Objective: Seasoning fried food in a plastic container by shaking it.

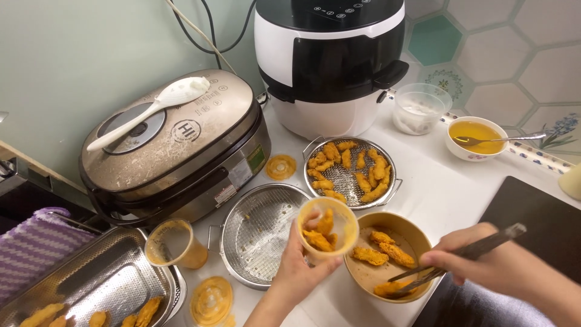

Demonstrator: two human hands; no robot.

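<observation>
On your far left sits a metal tray (91,278) with a few breaded pieces; behind it is the rice cooker (175,145) with a white scoop (151,109) on its lid; next comes an empty round mesh basket (260,233); your left hand (296,272) grips a small plastic cup (328,227) of breaded pieces, tipped over the edge of the brown bowl (417,242); behind sits a second mesh basket (351,172) full of pieces; your right hand (484,260) pinches metal tongs (460,257), tips down in the bowl by a piece.
</observation>
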